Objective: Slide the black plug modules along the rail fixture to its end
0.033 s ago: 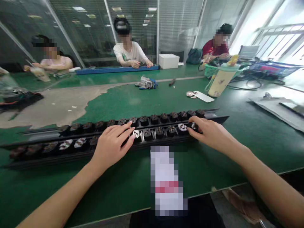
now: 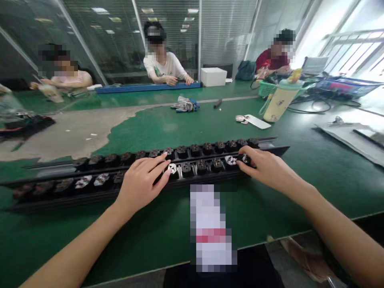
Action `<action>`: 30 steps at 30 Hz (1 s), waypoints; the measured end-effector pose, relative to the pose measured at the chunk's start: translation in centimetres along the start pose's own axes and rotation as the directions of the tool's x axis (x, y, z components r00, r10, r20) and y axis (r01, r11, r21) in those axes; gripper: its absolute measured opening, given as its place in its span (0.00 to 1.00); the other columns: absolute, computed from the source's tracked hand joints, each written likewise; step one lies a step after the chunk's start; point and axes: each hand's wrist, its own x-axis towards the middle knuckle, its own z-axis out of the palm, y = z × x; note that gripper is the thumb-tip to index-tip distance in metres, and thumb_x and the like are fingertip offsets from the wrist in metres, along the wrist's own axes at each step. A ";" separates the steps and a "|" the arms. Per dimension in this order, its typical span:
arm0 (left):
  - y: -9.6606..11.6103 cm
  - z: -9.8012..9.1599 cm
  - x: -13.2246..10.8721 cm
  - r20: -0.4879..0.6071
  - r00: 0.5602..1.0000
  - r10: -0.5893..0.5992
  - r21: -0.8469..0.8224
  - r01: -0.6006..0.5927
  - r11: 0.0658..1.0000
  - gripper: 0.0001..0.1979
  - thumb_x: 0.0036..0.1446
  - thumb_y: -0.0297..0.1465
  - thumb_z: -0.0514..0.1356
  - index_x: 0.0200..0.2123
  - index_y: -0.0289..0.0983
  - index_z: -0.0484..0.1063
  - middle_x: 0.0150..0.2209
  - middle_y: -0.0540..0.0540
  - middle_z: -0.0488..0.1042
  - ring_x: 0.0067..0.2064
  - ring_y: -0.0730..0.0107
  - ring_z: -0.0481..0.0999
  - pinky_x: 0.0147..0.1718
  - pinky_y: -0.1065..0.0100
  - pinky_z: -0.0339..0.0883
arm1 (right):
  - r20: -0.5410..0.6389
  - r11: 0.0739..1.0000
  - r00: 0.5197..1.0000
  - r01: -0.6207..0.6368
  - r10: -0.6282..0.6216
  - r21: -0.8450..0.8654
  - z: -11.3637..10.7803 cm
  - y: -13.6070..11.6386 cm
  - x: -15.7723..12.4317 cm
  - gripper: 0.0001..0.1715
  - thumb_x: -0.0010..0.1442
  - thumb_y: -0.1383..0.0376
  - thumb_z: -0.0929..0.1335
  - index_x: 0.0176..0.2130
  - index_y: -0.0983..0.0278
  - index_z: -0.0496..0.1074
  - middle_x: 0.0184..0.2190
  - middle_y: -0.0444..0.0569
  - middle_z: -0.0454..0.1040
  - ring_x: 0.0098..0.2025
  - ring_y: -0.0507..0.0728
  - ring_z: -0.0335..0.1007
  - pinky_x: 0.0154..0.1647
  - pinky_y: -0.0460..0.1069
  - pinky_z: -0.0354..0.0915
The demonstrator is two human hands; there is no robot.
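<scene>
Two long black rails lie side by side, each carrying a row of black socket modules; the near rail [image 2: 99, 197] also has several white-faced modules [image 2: 231, 160]. My left hand [image 2: 142, 180] is bent over the near rail at mid-length, thumb and index finger closed around it beside a white-faced module [image 2: 172, 169]. Its middle fingertip reaches toward the far rail's modules [image 2: 181, 151]. Near the right end, my right hand [image 2: 262, 164] pinches a black socket module [image 2: 244, 159] between thumb and fingers. The palm sides of both hands are hidden.
A pixelated white paper [image 2: 210, 224] lies before the rails. Beyond are gloves [image 2: 185, 105], a white phone [image 2: 257, 122], a yellow cup [image 2: 280, 102] and a clipboard [image 2: 354, 134]. Three people sit across the green table [image 2: 156, 128]; one touches a blue bar [image 2: 135, 89].
</scene>
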 end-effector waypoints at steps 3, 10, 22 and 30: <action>0.1 0.0 -0.2 0.003 1.000 -0.016 0.004 0.016 1.000 0.18 0.75 0.35 0.56 0.52 0.31 0.83 0.59 0.37 0.83 0.50 0.50 0.86 0.52 0.48 0.79 | -0.012 0.999 1.000 0.016 -0.016 0.047 -0.2 0.6 0.2 0.21 0.71 0.50 0.62 0.52 0.61 0.71 0.35 0.50 0.78 0.35 0.60 0.74 0.38 0.53 0.63; 0.1 -0.1 -0.2 0.011 1.000 -0.021 -0.009 0.021 1.000 0.18 0.75 0.35 0.57 0.53 0.30 0.83 0.60 0.36 0.82 0.51 0.48 0.86 0.52 0.46 0.78 | -0.032 0.984 0.999 -0.008 0.014 0.181 -0.8 4.0 -0.3 0.20 0.67 0.47 0.66 0.45 0.59 0.71 0.25 0.43 0.70 0.28 0.57 0.67 0.33 0.51 0.60; 0.1 0.1 -0.2 0.022 0.999 -0.037 -0.010 0.037 0.999 0.19 0.76 0.36 0.55 0.54 0.32 0.83 0.60 0.37 0.82 0.51 0.50 0.86 0.52 0.48 0.78 | -0.017 0.978 0.984 -0.175 0.178 0.116 -1.9 8.8 -2.7 0.22 0.66 0.45 0.66 0.45 0.58 0.72 0.28 0.49 0.75 0.29 0.60 0.70 0.36 0.55 0.62; 0.4 -0.1 0.0 -0.017 1.000 -0.019 -0.010 0.019 1.000 0.19 0.75 0.35 0.56 0.52 0.29 0.84 0.58 0.36 0.83 0.49 0.49 0.86 0.50 0.47 0.79 | 0.015 0.905 0.905 -0.425 0.426 -0.026 0.0 15.7 -5.4 0.23 0.62 0.46 0.64 0.48 0.58 0.60 0.39 0.61 0.81 0.38 0.66 0.80 0.42 0.58 0.71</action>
